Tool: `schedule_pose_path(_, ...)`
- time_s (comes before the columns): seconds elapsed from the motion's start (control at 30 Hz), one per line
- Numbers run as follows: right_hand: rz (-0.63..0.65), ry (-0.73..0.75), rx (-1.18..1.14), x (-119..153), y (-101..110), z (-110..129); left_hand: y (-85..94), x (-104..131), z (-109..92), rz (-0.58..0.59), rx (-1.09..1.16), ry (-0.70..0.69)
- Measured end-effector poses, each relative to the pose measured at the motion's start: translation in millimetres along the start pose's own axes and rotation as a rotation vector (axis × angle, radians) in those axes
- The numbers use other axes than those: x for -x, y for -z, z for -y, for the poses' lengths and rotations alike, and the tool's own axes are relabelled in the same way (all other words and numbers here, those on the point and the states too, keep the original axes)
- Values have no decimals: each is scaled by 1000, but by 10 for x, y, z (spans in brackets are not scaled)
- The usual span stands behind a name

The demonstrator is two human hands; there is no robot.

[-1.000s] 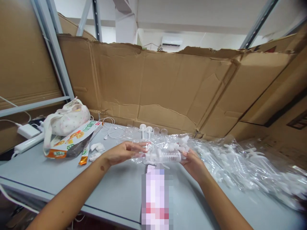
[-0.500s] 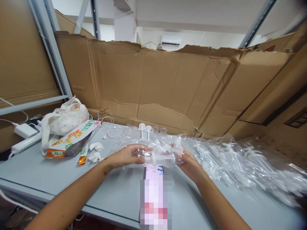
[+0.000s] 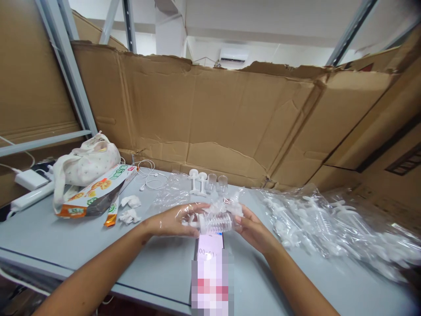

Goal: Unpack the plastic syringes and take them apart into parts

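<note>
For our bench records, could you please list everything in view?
table: 1, grey, foreground
ribbed cylinder: 1, clear, centre
small pieces: several, white, behind cylinder
film: some, clear, middle
stemmed pieces: 2, white, back
cups: 2, clear, back
bagged parts: several, white, right
phone: 1, pinkish screen, front
crumpled wads: 2, white, left
box: 1, multicoloured, left
packet: 1, orange, left
earphones: 1 pair, white, left
cloth bag: 1, white, left
corded units: 2, white, left
cardboard: several panels, brown, behind
posts: several, grey, sides
air conditioner: 1, white, background
left fingers: 1 set, bare, on cylinder
right fingers: 1 set, bare, on cylinder
</note>
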State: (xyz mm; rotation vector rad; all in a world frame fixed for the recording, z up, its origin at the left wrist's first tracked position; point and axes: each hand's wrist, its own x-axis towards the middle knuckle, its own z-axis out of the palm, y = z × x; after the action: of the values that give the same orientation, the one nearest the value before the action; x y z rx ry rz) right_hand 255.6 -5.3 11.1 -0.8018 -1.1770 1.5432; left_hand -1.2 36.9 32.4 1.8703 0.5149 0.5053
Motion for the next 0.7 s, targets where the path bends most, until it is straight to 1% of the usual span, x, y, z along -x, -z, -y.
schedule_pose_path(0.07,30,-14,5,-2,-14,-4,-10,-7,35,0,-40,-9)
schedule_pose_path(0.17,27,-26,-6,-10,-23,-7,7,-12,46,-67,-161,-44)
schedule_pose_path(0.3,-38,-18,-25,-36,12,-29,69,22,-61,-178,-286,-112)
schedule_pose_path(0.37,-96,-2,-37,-54,43,-40,103,57,-125,-214,-320,-99)
schedule_pose_path(0.47,-215,40,-91,-80,86,-34,148,108,-177,-236,-343,-30)
schedule_pose_path(0.53,-258,67,-122,-91,110,-14,174,128,-183,-266,-322,-25)
schedule_pose_path(0.7,-235,82,-129,-100,167,47,224,148,-222,-360,-312,-49)
